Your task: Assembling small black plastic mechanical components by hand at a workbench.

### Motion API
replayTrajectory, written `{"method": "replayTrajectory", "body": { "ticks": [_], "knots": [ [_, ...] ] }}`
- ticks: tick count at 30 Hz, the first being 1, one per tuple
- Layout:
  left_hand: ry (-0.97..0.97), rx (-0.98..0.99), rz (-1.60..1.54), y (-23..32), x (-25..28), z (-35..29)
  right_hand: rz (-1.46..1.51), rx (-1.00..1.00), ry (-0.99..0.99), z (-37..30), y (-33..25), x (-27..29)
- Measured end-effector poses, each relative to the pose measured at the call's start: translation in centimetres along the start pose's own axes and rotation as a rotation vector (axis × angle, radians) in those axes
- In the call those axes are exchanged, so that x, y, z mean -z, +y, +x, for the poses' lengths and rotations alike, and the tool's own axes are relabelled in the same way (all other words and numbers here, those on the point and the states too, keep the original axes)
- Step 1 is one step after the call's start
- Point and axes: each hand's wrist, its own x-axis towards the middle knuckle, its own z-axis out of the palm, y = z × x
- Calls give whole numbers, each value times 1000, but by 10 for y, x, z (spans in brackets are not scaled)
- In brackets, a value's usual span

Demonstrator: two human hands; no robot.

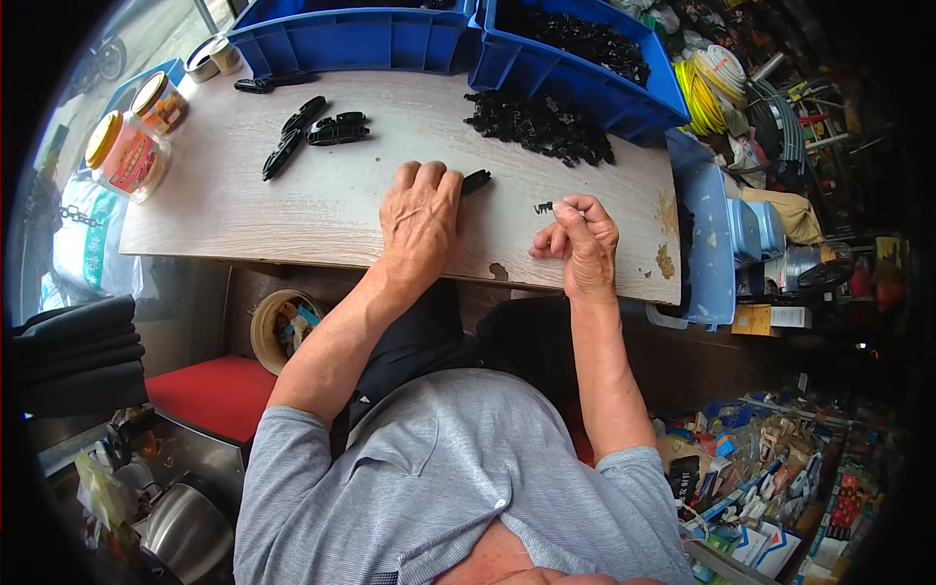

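My left hand [421, 213] rests on the pale wooden tabletop [322, 210], its fingers curled over a long black plastic piece [476, 182]. Only one end of that piece shows past the fingers. To the right, my right hand [588, 246] pinches a small black toothed plastic part [543, 208] between thumb and forefinger, just above the table. Several similar small black parts lie in a loose pile [546, 127] beyond both hands. At the far left of them are several long black plastic pieces [283, 153], some lying side by side.
Two blue bins [351, 41] line the table's far edge; the right one holds many black parts. Clear jars with yellow lids [127, 161] stand at the left edge. A pale blue plastic container [709, 244] sits beside the right edge, and a bucket [268, 336] is below the table.
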Motion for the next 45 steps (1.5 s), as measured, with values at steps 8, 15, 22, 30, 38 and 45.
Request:
{"method": "replayTrajectory", "body": {
  "ticks": [8, 15, 22, 30, 38, 45],
  "knots": [
    [-241, 443, -981, 35, -5, -2, 155, 58, -35, 0, 5, 0],
    [-421, 579, -1320, 55, -12, 8, 52, 92, -38, -3, 4, 8],
    [-371, 482, -1284, 49, -29, 6, 147, 26, -50, -1, 5, 9],
    [-393, 689, -1353, 54, -15, 14, 109, -52, -71, -1, 1, 5],
    [-369, 719, -1397, 52, -19, 12, -13, -53, -44, -1, -7, 1],
    [-332, 836, -1519, 53, -9, 11, -166, -172, -177, 1, -15, 1]
  ]
}}
